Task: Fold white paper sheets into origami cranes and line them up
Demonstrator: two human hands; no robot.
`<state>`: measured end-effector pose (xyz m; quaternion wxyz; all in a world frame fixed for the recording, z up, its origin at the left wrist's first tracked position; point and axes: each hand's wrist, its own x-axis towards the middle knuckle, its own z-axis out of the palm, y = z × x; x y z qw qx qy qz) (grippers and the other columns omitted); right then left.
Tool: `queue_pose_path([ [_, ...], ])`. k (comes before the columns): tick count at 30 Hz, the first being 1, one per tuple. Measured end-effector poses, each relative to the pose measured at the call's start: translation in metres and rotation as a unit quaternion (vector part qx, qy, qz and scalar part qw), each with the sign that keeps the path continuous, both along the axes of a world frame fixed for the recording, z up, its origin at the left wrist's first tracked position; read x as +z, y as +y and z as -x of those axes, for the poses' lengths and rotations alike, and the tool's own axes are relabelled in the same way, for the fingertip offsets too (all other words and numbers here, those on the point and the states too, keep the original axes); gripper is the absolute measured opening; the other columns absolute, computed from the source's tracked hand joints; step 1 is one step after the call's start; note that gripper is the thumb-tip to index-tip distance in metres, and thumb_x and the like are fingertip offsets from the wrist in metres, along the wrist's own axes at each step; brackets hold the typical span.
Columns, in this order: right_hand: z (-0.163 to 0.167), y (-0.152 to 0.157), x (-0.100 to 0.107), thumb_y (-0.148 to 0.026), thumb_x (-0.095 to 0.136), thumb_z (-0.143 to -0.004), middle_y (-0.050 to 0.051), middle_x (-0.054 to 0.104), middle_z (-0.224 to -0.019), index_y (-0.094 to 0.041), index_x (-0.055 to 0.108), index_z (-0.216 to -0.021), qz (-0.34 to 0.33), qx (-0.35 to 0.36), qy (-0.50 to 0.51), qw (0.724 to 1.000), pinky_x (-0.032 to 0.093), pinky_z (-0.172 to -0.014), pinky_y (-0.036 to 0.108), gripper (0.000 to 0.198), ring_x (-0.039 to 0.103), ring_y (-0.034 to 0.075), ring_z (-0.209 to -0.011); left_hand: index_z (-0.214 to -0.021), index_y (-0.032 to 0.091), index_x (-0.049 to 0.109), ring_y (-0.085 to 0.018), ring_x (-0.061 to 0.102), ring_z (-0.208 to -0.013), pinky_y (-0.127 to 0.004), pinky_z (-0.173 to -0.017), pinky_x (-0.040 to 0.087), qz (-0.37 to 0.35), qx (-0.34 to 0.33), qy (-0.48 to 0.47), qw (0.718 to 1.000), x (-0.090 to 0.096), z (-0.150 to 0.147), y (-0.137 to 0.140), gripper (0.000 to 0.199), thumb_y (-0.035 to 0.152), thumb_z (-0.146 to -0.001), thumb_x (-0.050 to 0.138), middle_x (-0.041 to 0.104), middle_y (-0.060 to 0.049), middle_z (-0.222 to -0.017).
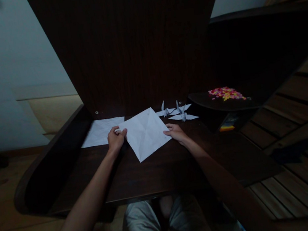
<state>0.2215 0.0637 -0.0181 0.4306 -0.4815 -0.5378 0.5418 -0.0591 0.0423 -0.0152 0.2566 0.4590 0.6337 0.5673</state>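
Note:
Between my two hands is a white square sheet of paper (147, 135), creased and turned so that one corner points toward me. My left hand (116, 138) pinches its left corner, thumb on top. At the right corner, my right hand (176, 133) grips the sheet with the thumb over its face and the fingers beneath. Another white sheet (98, 132) lies on the desk behind my left hand. Several folded paper cranes (183, 116) stand beyond my right hand, near the back panel.
The dark wooden desk (152, 181) has a raised side panel (49, 169) on the left and a tall back panel (132, 49). On a small shelf (198, 101) at the right lies a pile of small pink and yellow pieces (226, 93). Wooden slats (280, 189) run along the right.

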Motion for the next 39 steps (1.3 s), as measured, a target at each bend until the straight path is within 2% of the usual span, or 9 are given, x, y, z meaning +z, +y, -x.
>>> queue_pose_path([
  [4, 0.000, 0.001, -0.002, -0.020, 0.061, -0.060, 0.002, 0.069, -0.079, -0.016, 0.060, -0.081, -0.062, -0.010, -0.053, 0.997, 0.047, -0.060, 0.026, 0.022, 0.063, 0.017, -0.069, -0.113, 0.015, 0.050, -0.021, 0.060, -0.087, -0.036, -0.078, 0.050, -0.072, 0.016, 0.170, 0.983, 0.003, -0.004, -0.010, 0.050, 0.028, -0.067, 0.068, 0.061, -0.009, -0.096],
  [8, -0.002, 0.003, -0.003, -0.022, 0.061, -0.061, 0.003, 0.068, -0.085, -0.016, 0.063, -0.084, -0.155, -0.015, -0.146, 0.977, 0.048, -0.072, 0.031, 0.024, 0.063, 0.020, -0.079, -0.117, 0.016, 0.050, -0.031, 0.044, -0.119, -0.050, -0.099, 0.037, -0.165, -0.045, 0.365, 0.915, 0.010, -0.022, -0.028, 0.048, 0.029, -0.074, 0.065, 0.050, -0.016, -0.124],
  [12, -0.003, 0.002, -0.004, -0.023, 0.061, -0.064, 0.004, 0.068, -0.087, -0.015, 0.065, -0.087, -0.199, -0.022, -0.202, 0.959, 0.048, -0.077, 0.034, 0.025, 0.063, 0.022, -0.082, -0.117, 0.018, 0.053, -0.037, 0.022, -0.135, -0.058, -0.107, 0.021, -0.188, -0.045, 0.441, 0.876, 0.014, -0.029, -0.034, 0.045, 0.029, -0.075, 0.065, 0.031, -0.017, -0.144],
  [14, -0.003, 0.002, -0.003, -0.022, 0.062, -0.064, 0.005, 0.069, -0.089, -0.015, 0.065, -0.088, -0.196, -0.022, -0.202, 0.959, 0.049, -0.077, 0.034, 0.025, 0.064, 0.022, -0.083, -0.117, 0.018, 0.054, -0.034, 0.025, -0.135, -0.057, -0.109, 0.020, -0.198, -0.107, 0.454, 0.862, 0.014, -0.028, -0.033, 0.041, 0.029, -0.078, 0.061, 0.038, -0.015, -0.142],
  [18, -0.002, 0.001, -0.002, -0.022, 0.065, -0.063, 0.005, 0.069, -0.093, -0.016, 0.064, -0.091, -0.186, -0.025, -0.177, 0.966, 0.050, -0.080, 0.034, 0.029, 0.065, 0.021, -0.088, -0.120, 0.019, 0.055, -0.026, 0.040, -0.129, -0.047, -0.106, 0.034, -0.162, -0.286, 0.432, 0.840, 0.008, -0.027, -0.032, 0.041, 0.039, -0.085, 0.053, 0.051, -0.012, -0.133],
  [22, -0.001, 0.001, -0.003, -0.022, 0.067, -0.061, 0.006, 0.069, -0.094, -0.015, 0.064, -0.092, -0.173, -0.021, -0.142, 0.974, 0.051, -0.076, 0.032, 0.032, 0.065, 0.020, -0.087, -0.121, 0.018, 0.057, -0.026, 0.043, -0.127, -0.044, -0.104, 0.038, -0.104, -0.376, 0.428, 0.815, 0.003, -0.033, -0.034, 0.047, 0.046, -0.084, 0.053, 0.053, -0.011, -0.132],
  [30, -0.005, -0.002, 0.007, -0.019, 0.070, -0.053, 0.002, 0.069, -0.077, -0.016, 0.061, -0.081, -0.060, 0.006, -0.052, 0.997, 0.049, -0.060, 0.026, 0.030, 0.064, 0.017, -0.068, -0.105, 0.021, 0.067, -0.028, 0.044, -0.124, -0.048, -0.104, 0.035, -0.104, -0.337, 0.441, 0.825, 0.001, -0.027, -0.027, 0.029, 0.036, -0.085, 0.052, 0.058, -0.010, -0.125],
  [35, -0.008, -0.002, 0.009, -0.009, 0.068, -0.047, -0.003, 0.063, -0.067, -0.016, 0.060, -0.069, -0.072, 0.059, -0.069, 0.993, 0.046, -0.058, 0.022, 0.024, 0.060, 0.014, -0.066, -0.102, 0.024, 0.067, -0.026, 0.047, -0.121, -0.050, -0.101, 0.037, -0.102, -0.329, 0.437, 0.830, 0.002, -0.023, -0.025, 0.025, 0.023, -0.084, 0.050, 0.060, -0.008, -0.123],
  [39, -0.005, -0.004, 0.010, -0.012, 0.069, -0.051, -0.003, 0.061, -0.065, -0.017, 0.058, -0.073, -0.040, 0.073, -0.065, 0.994, 0.039, -0.042, 0.017, 0.025, 0.055, 0.010, -0.056, -0.099, 0.023, 0.068, -0.023, 0.054, -0.112, -0.046, -0.097, 0.042, -0.104, -0.367, 0.413, 0.827, 0.001, -0.022, -0.022, 0.032, 0.012, -0.081, 0.045, 0.063, -0.008, -0.118],
])
